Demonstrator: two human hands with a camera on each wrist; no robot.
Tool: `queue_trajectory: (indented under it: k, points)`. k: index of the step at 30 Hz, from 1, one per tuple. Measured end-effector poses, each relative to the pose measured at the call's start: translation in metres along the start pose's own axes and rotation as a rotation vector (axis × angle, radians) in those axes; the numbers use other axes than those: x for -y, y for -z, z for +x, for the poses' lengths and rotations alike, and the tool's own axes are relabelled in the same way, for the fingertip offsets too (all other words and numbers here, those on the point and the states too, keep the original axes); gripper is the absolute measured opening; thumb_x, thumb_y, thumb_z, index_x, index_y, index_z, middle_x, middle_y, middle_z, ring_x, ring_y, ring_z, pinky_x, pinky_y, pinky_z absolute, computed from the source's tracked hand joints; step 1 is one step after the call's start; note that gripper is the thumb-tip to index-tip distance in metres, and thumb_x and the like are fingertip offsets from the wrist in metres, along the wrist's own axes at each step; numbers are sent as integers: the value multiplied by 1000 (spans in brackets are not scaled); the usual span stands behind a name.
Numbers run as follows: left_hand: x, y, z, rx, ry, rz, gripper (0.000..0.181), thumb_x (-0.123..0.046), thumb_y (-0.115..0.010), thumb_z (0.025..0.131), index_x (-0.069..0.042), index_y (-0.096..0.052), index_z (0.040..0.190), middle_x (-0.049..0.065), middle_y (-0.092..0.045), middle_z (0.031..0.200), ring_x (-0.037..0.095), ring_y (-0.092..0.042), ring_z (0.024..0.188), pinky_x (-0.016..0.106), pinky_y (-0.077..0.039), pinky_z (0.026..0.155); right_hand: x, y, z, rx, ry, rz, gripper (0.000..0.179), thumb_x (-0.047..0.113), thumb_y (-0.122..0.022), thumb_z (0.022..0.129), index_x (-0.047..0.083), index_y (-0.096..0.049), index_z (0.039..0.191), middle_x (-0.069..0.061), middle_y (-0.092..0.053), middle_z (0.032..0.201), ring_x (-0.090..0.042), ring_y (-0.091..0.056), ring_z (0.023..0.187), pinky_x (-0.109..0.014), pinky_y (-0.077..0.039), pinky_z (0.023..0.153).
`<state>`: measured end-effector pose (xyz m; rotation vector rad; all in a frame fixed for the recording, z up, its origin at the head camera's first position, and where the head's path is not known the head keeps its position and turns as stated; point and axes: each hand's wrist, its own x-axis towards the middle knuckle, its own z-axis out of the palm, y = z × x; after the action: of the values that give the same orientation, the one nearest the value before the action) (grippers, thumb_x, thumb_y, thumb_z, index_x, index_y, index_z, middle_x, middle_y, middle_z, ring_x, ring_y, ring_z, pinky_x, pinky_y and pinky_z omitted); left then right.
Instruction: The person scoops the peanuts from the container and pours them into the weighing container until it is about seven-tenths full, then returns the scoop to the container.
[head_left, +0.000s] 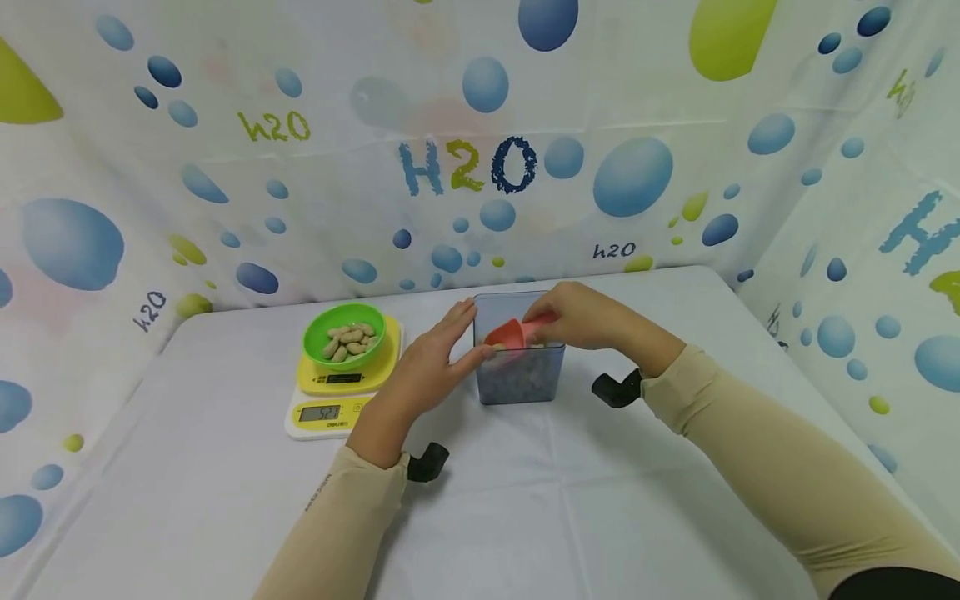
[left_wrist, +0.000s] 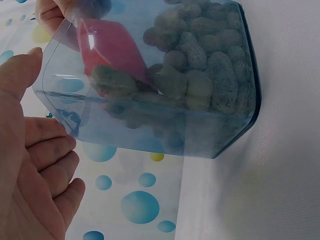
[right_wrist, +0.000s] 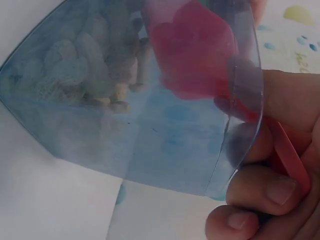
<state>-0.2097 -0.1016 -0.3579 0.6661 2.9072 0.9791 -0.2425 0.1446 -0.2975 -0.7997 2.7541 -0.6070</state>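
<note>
Left hand (head_left: 427,367), fingers loosely extended, is touching the bin (head_left: 519,382); inside it, the scoop (head_left: 510,334) is pointing leftward and down toward peanuts (left_wrist: 222,75), its long axis running from the nearer right hand (head_left: 583,317), which is gripping its handle.

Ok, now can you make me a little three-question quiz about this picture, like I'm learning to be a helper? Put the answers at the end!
1. Which hand holds the red scoop?
2. True or false: the green bowl on the scale is empty.
3. Pick one. The see-through container holds: A) marbles, B) peanuts, C) buttons.

Key:
1. The right hand.
2. False: there are peanuts in it.
3. B.
</note>
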Motion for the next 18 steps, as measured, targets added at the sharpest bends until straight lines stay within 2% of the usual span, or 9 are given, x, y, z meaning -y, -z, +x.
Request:
queue_trajectory:
  k: [7,14,18]
  points:
    - [-1,-1,0,-7,-19,0,77,-58,-53,95,-25,-24,158,-12,-16,164,11,-16,152,46,-26,120,-3,0,-3,23,-31,74,31,28,-71,91,9,-74,116,-2,-72,101,-20,-59,89,-32,-54,76]
    - [-1,-1,1,-11,-23,-1,78,-62,-51,94,-25,-23,158,-11,-16,164,13,-17,152,48,-27,119,6,-3,-2,-48,26,-72,29,26,-70,92,8,-74,115,-4,-73,105,-20,-61,90,-36,-54,81]
    - [-1,-2,1,-4,-8,-4,78,-62,-50,94,-28,-22,158,-12,-15,164,14,-18,151,48,-27,119,6,0,0,-13,38,-61,28,25,-70,92,9,-74,115,-4,-74,104,-20,-62,91,-38,-55,83]
